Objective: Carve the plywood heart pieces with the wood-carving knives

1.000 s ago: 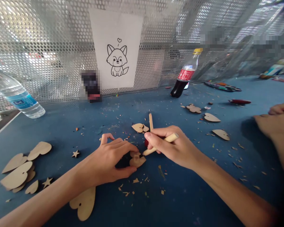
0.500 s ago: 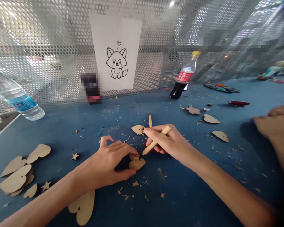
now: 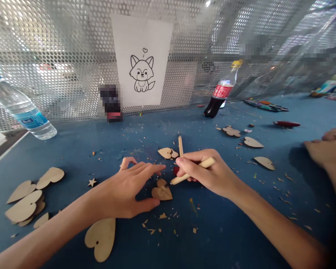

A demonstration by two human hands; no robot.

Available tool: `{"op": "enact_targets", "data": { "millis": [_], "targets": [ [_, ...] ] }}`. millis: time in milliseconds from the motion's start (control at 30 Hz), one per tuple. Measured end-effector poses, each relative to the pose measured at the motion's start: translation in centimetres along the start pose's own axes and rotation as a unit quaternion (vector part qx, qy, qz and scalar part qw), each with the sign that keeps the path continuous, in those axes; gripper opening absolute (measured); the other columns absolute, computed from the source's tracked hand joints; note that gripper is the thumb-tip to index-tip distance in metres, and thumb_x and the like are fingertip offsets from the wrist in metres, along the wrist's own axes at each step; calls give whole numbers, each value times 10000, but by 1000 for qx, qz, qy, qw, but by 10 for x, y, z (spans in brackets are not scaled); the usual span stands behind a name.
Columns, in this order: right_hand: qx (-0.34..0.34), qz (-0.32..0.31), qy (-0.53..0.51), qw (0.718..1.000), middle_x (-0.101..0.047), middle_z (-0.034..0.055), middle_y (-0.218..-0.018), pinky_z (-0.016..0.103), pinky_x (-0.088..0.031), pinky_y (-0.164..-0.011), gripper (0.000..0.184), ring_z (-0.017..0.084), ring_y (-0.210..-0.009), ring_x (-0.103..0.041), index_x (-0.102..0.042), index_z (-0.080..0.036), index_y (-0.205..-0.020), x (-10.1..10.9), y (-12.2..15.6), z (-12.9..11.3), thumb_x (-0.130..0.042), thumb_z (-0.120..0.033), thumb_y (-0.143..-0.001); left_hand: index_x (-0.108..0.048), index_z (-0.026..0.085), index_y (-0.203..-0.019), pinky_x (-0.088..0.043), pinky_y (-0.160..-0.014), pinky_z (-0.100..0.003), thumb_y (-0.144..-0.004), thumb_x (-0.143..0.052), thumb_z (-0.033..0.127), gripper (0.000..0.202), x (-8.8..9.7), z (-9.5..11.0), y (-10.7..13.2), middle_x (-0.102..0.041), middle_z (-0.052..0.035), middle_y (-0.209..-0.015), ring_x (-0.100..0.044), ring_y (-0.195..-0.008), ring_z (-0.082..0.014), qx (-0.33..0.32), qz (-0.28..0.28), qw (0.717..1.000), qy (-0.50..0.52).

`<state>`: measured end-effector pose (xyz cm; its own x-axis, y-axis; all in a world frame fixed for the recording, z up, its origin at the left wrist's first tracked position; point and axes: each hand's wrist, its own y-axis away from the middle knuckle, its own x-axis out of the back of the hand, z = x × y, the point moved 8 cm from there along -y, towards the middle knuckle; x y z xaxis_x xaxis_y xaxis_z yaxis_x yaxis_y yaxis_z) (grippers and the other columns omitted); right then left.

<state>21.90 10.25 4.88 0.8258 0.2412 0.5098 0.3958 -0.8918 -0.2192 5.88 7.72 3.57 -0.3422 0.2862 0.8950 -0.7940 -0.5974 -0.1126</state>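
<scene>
One wooden heart (image 3: 161, 192), left hand (image 3: 126, 190) beside, right hand (image 3: 207, 173) gripping wooden-handled tool (image 3: 205, 163)

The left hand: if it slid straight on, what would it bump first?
The left hand would probably meet the right hand first, though a small red object lies close by and depth is unclear.

pixelated: dark object (image 3: 110, 102) | cut off: another person's hand (image 3: 329, 149), right edge | part-hidden: red object (image 3: 176, 171)
</scene>
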Motion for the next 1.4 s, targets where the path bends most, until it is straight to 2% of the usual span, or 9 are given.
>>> {"op": "enact_targets", "data": {
  "millis": [67,233,400,667,867,967,1133,1267,1400],
  "targets": [
    [17,-10,12,1000,-551,-13,-496,238,-328,-458,469,78,-463,-463,-710,-161,-652,-1,1,-3,-529,-448,-977,-349,270,-1426,-230,-1060,-483,-944,-615,247,551,-2,1,-1,-657,-56,-1267,-616,-1164,-253,-6,-9,1000,-1],
    [29,-32,41,998,-603,17,-554,245,-339,-483,485,87,-501,-476,-689,-148,-625,-4,2,-5,-524,-435,-980,-343,275,-1441,-175,-1061,-443,-969,-507,99,530,-3,3,-1,-650,-35,-1273,-618,-1159,-206,-23,-3,1000,1],
    [22,-33,39,998,-583,12,-514,247,-327,-467,491,88,-472,-482,-685,-144,-624,-4,1,-4,-521,-442,-980,-417,264,-1390,-203,-1037,-403,-974,-518,119,451,-1,6,-2,-679,-20,-1212,-622,-1144,-195,-39,12,999,-21],
    [-1,-25,18,1000,-518,-12,-466,242,-319,-449,478,84,-438,-463,-677,-151,-612,-2,1,-1,-530,-421,-977,-504,255,-1263,-223,-1027,-404,-977,-491,122,316,-1,9,-4,-707,0,-1085,-660,-1027,-183,-40,9,999,-31],
    [27,-33,28,999,-416,-40,-472,236,-256,-432,487,60,-440,-340,-640,-143,-586,-9,3,-6,-535,-408,-982,-526,248,-1220,-239,-1012,-381,-980,-479,120,276,-1,9,-4,-713,5,-1042,-662,-1001,-173,-42,12,999,-29],
    [-6,-21,16,1000,-453,-32,-468,234,-263,-420,484,67,-434,-383,-657,-146,-609,-8,5,-1,-540,-431,-982,-533,251,-1200,-231,-1018,-371,-973,-495,123,264,-1,9,-5,-715,13,-1059,-657,-1015,-168,-42,11,999,-24],
    [-80,-6,-59,995,-557,7,-503,224,-368,-428,481,96,-445,-505,-666,-153,-626,-10,3,10,-561,-482,-961,-524,263,-1201,-203,-1031,-366,-982,-509,131,256,-2,6,-5,-712,15,-1126,-639,-1058,-167,-45,3,999,-10],
    [-148,28,-107,983,-513,-3,-438,211,-347,-384,523,80,-370,-465,-640,-151,-595,-11,1,19,-559,-526,-950,-537,263,-1195,-212,-1008,-351,-992,-513,137,240,-1,6,-4,-709,26,-1107,-617,-1033,-163,-55,6,998,-26],
    [-154,83,-141,974,-494,-1,-389,201,-311,-344,529,73,-331,-435,-649,-150,-556,-7,2,22,-601,-533,-919,-551,270,-1198,-231,-942,-347,-978,-559,167,244,0,6,-3,-710,26,-1071,-590,-966,-171,-60,2,998,-35]
  ]
}}
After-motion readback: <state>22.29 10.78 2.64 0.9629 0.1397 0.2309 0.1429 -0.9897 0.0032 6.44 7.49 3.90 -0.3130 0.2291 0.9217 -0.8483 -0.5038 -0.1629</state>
